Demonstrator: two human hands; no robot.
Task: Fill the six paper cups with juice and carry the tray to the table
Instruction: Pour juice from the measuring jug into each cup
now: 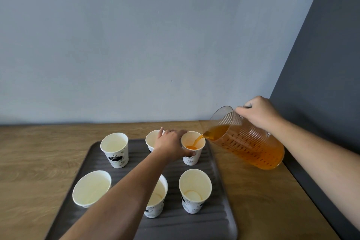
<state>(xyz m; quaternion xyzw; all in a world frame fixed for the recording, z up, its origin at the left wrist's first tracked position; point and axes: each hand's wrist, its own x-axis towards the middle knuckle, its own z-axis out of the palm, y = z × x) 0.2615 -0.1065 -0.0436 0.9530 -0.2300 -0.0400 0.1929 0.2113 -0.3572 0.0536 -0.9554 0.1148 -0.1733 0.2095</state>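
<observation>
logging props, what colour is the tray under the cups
Dark grey with raised ridges: the tray, best seen in the head view.

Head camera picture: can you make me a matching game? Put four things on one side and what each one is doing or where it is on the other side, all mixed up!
Things
1. juice pitcher
2. back right paper cup
3. left hand
4. back left paper cup

States
a. stands untouched at the far left corner of the tray
b. tilted, pouring orange juice
c. catching the stream
d. grips the cup being filled

Pairs: 1-b, 2-c, 3-d, 4-a.
</observation>
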